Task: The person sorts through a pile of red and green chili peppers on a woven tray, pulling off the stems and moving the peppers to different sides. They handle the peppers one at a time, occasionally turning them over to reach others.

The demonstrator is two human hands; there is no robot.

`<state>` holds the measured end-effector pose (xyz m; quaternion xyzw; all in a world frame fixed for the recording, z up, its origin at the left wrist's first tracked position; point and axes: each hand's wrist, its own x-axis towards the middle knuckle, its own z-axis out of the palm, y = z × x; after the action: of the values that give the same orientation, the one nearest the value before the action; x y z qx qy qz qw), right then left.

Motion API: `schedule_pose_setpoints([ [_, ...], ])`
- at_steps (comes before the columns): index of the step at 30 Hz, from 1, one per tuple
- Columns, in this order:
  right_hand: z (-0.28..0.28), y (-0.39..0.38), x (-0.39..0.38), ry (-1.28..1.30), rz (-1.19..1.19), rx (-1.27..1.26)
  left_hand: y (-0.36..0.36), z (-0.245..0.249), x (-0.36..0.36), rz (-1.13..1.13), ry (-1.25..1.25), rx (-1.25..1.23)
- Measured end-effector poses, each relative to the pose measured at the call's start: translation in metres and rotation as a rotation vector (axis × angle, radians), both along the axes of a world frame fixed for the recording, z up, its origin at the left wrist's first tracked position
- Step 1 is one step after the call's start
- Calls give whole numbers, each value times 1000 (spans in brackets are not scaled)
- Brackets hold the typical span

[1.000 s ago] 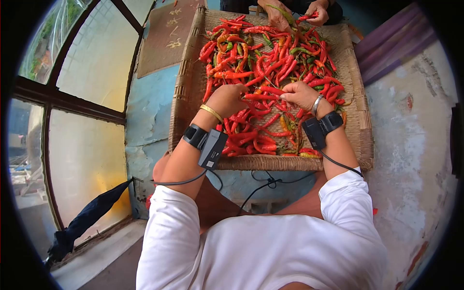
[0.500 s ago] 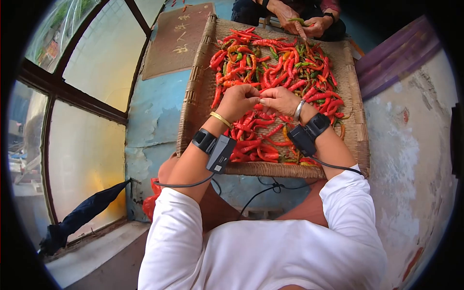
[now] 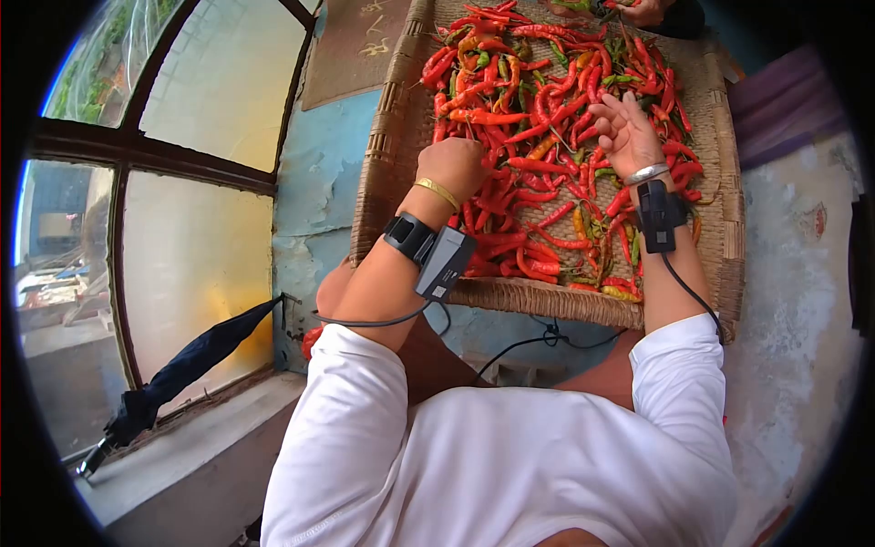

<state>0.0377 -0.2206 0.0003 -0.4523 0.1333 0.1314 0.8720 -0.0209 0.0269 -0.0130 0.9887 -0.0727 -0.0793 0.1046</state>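
Note:
Red chili peppers (image 3: 538, 191), with some green and orange ones among them, lie heaped in a woven wicker tray (image 3: 547, 299). Over the left part of the heap is my left hand (image 3: 453, 167), closed like a fist with its back towards me. Its fingertips are hidden, so I cannot see what it holds. My right hand (image 3: 629, 134) is raised above the right part of the heap, palm turned up and fingers apart, with nothing visible in it. Peppers lie below and around both hands.
Across the tray, another person's hand (image 3: 643, 11) shows at the top edge, near a green pepper. A window (image 3: 205, 264) and a folded dark umbrella (image 3: 196, 360) are on the left. On the right stand a peeling wall (image 3: 793, 264) and purple cloth (image 3: 784, 105). Cables hang from my wrist devices.
My hands, together over the peppers before, are now apart. The right hand has moved right and opened, palm up; the left has closed. The view has shifted, cutting off most of the other person.

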Motion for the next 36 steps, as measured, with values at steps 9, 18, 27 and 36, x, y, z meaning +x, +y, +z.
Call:
schedule_pose_setpoints([
  [9,-30,88,-55,-896,930,-1506,6,-10,1,-29,29,56],
  [18,-42,88,-50,-961,943,-1514,9,-17,3,-176,31,-55],
  [27,-20,17,-9,-178,1062,-868,-1,-15,0,-329,125,-212],
  [36,-20,-2,5,-33,36,-121,-12,6,3,-181,227,-947],
])
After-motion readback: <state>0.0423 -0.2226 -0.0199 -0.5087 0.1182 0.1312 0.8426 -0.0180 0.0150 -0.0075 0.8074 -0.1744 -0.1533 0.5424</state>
